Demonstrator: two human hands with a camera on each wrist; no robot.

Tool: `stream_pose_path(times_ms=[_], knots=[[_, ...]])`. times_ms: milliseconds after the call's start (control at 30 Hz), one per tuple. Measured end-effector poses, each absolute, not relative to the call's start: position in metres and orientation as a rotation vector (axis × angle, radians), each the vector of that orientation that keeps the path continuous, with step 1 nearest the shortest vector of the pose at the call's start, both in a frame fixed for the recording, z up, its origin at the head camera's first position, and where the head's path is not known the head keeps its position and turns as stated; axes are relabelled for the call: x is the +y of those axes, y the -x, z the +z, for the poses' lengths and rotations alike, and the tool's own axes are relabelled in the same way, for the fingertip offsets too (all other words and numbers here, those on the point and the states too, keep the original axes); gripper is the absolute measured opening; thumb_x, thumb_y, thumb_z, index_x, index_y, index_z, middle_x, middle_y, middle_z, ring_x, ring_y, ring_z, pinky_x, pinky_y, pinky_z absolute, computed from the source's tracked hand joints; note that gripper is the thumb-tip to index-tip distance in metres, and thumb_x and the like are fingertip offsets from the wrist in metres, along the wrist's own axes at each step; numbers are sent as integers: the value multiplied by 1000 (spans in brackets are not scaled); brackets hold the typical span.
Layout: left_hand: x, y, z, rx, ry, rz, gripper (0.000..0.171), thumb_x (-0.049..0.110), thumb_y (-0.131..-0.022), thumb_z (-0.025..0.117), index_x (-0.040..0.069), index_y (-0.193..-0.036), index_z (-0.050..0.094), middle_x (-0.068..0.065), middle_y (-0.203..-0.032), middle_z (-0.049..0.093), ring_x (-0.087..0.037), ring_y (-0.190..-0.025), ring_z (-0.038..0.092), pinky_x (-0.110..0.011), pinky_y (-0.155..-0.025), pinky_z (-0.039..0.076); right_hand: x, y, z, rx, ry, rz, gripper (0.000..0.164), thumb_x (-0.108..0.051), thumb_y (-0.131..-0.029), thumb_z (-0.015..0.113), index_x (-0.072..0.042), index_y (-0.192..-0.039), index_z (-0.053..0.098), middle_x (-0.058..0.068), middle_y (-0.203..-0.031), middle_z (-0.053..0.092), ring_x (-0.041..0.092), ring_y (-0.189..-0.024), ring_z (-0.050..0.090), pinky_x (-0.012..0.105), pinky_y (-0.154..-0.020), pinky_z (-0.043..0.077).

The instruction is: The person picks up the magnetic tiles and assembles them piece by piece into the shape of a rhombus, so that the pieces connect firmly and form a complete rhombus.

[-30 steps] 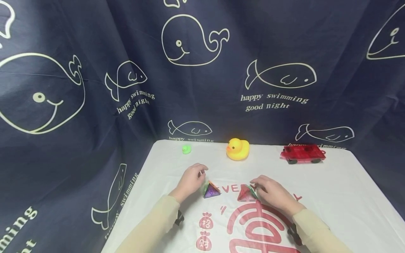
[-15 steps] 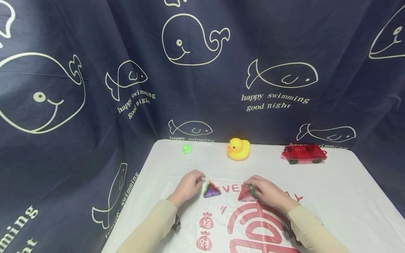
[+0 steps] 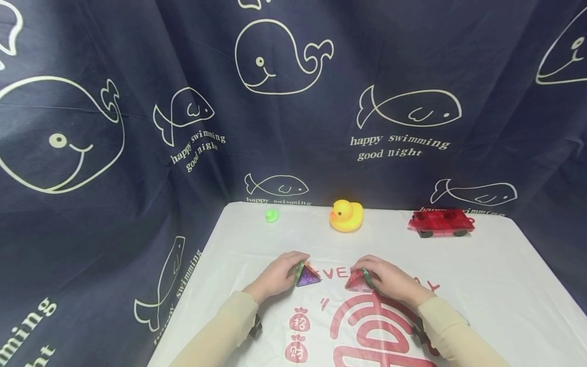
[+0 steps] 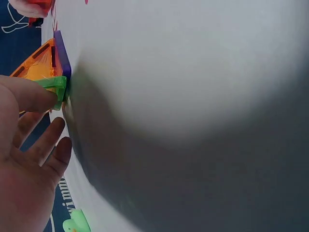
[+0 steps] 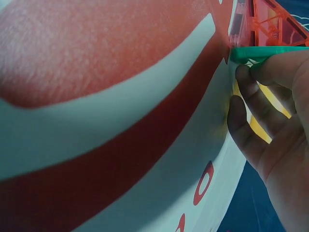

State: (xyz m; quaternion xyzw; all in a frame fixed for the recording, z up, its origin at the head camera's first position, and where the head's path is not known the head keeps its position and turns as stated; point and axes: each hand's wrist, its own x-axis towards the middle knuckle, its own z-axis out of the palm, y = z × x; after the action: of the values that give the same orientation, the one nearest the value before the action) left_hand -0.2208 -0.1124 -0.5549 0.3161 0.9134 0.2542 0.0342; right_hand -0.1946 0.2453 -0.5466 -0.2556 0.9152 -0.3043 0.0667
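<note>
On the white table stand two small pyramids built of translucent magnetic tiles. The left magnetic tile pyramid [image 3: 308, 277] shows a purple face, with orange and green tiles [image 4: 59, 87] in the left wrist view. My left hand [image 3: 277, 275] holds it from its left side, thumb against the green tile. The right magnetic tile pyramid [image 3: 357, 282] has a red face and a green tile [image 5: 263, 51] on its right. My right hand [image 3: 387, 275] grips it there, with the thumb on the green tile. Fingertips behind both pyramids are partly hidden.
Along the back edge sit a small green duck [image 3: 272, 215], a larger yellow duck [image 3: 346, 216] and a red wheeled toy car base [image 3: 442, 223]. A dark blue curtain [image 3: 293, 132] with whale and fish drawings hangs behind the white tablecloth [image 3: 257, 336].
My left hand has come down and to the right onto the purple-faced pyramid. My right hand has moved slightly left and closed on the red-faced one. Both pyramids stay nearly in place.
</note>
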Motion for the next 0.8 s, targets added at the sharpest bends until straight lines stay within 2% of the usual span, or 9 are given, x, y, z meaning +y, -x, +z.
stream_pose_path(times_ms=[200,400,600,800], knots=[[-109,219,-553,2779,-987,800,59,-1,-88,68,12,-145,59,-5,-146,59,-24,-138,52,-40,-117,37,250,193,-545,2757,626,-901,42,-4,-91,76,-22,-128,70,-6,-128,64,26,-125,62,54,-105,48],[-104,219,-557,2778,-989,822,57,3,-88,71,12,-143,60,-4,-141,62,-23,-133,55,-41,-114,41,257,188,-542,2769,577,-873,46,-17,-85,83,-20,-129,69,-5,-126,65,26,-121,62,57,-103,49],[-100,218,-556,2783,-999,835,52,10,-88,73,12,-139,62,-2,-135,65,-22,-127,58,-40,-112,43,264,181,-540,2797,546,-834,50,-33,-84,85,-20,-129,69,-4,-126,66,27,-122,63,57,-103,50],[-95,217,-557,2804,-1002,828,46,18,-91,76,12,-136,65,-1,-131,67,-19,-124,58,-38,-111,43,266,175,-538,2816,477,-815,51,-47,-82,87,-22,-123,69,-9,-115,66,20,-112,64,52,-99,53]])
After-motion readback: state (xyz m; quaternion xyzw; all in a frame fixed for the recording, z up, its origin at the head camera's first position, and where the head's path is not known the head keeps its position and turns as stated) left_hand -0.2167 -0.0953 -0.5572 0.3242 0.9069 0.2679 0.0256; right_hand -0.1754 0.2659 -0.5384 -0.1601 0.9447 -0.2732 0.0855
